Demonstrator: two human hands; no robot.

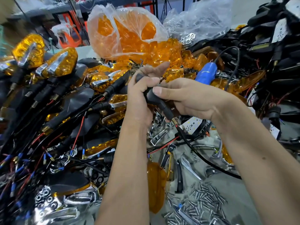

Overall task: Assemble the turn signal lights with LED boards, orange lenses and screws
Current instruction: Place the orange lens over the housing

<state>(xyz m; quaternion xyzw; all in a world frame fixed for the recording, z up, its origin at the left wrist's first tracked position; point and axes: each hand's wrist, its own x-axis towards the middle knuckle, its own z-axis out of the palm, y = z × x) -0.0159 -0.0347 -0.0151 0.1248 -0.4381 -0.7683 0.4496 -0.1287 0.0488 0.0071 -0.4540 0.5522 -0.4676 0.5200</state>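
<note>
A black turn signal housing (155,99) with a rubber stem and red and black wires trailing down is held between both hands at the centre of the head view. My left hand (142,93) grips its upper part, index finger pointing out. My right hand (186,98) grips the stem side, thumb pressed on the housing. Whether a lens is on the housing is hidden by my fingers. A loose orange lens (155,185) lies on the table below my left forearm. Several silver screws (206,198) are scattered at the lower right.
A heap of finished orange signals (61,62) with wires fills the left. A clear bag of orange lenses (126,33) stands behind. A blue electric screwdriver (206,72) lies right of my hands. Black housings with white LED boards (276,38) pile at the right. Chrome trims (162,135) litter the table.
</note>
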